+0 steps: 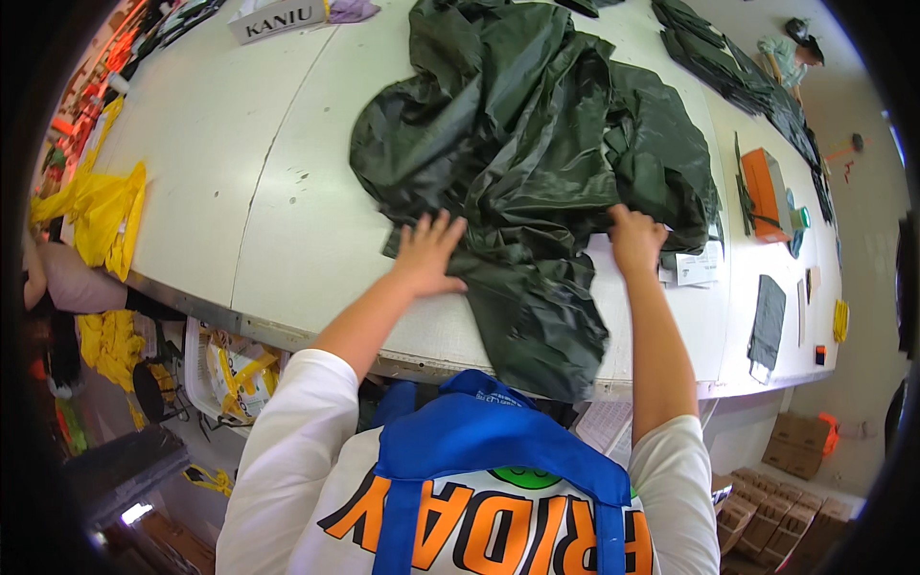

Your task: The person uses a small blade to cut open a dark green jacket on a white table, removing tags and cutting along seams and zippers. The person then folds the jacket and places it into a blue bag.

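A large dark green, shiny waterproof garment (527, 163) lies bunched and creased across the white table (297, 211). One narrower part of it hangs over the near table edge, in front of my body. My left hand (428, 257) rests at the garment's left side with its fingers spread, the fingertips on the fabric. Over on the right, my right hand (638, 241) is closed on a fold of the garment, its fingers curled into the cloth. White printed papers (698, 266) stick out from under the fabric beside that hand.
Yellow cloth (110, 216) hangs over the table's left end near another person. A white box (278, 19) stands at the far left. On the right are an orange box (764, 192), a folded dark piece (768, 326) and more dark garments (728, 72). Cartons (776, 517) are stacked below right.
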Demonstrator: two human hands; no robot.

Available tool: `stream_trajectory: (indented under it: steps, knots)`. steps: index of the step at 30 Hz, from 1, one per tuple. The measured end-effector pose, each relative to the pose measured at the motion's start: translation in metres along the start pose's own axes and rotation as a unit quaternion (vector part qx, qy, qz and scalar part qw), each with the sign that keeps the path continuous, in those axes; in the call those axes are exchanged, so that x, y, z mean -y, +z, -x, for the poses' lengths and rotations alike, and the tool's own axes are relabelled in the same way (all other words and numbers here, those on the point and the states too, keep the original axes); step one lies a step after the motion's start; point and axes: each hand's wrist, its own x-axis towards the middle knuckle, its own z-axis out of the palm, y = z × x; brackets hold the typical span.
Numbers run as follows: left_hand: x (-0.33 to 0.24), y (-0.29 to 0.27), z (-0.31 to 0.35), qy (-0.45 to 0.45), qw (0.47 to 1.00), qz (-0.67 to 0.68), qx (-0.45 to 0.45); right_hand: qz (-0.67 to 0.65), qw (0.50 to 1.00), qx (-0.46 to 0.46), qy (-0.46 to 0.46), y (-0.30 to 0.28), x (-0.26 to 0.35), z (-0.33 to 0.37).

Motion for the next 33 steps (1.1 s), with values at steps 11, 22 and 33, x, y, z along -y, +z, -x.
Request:
stream_trajectory:
  steps: [11,22,33]
  knots:
    - [0.071,-0.029,0.016,-0.09,0.952,0.079,-0.282,-0.165,0.958,-0.224,0.074,-0.02,-0.047,0.007]
    - [0.002,-0.012,0.069,-0.208,0.67,0.71,-0.058,-0.763,0.612,0.181,0.103,-0.004,0.124,0.07]
    - [-0.034,0.028,0.093,-0.135,0.387,0.912,-0.018,-0.667,0.681,0.29,0.091,-0.007,0.125,0.126]
